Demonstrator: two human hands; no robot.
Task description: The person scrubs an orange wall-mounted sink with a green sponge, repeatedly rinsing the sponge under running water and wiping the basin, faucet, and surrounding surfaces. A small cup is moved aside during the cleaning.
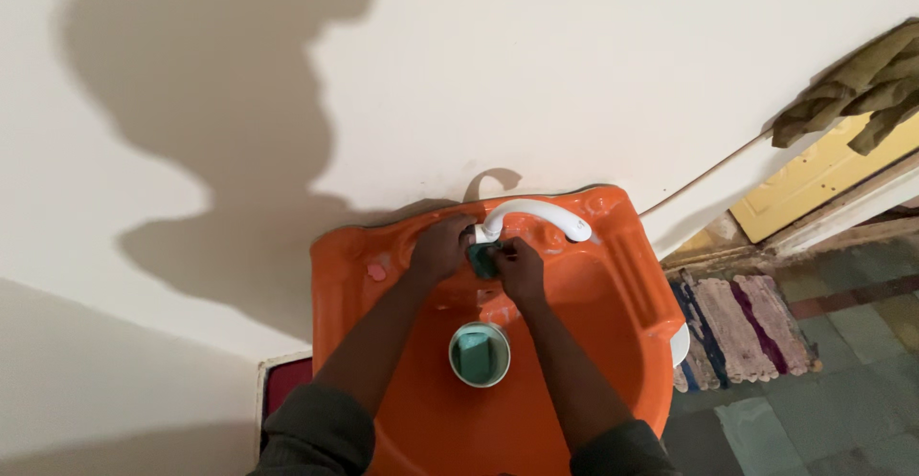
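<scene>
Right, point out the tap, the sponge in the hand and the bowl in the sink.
tap [536, 212]: head view, top of the white curved spout.
sponge [481, 262]: head view, green edge showing between the hands.
bowl [454, 353]: head view, left rim.

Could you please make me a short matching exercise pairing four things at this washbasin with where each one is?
Things:
1. white tap
2. small round bowl
3. green scrub pad
4. striped rug

Places:
A. on the floor beside the basin
B. between the two hands
C. at the back rim of the orange basin
D. down in the basin, between the forearms

Pairs: 1-C, 2-D, 3-B, 4-A
</scene>
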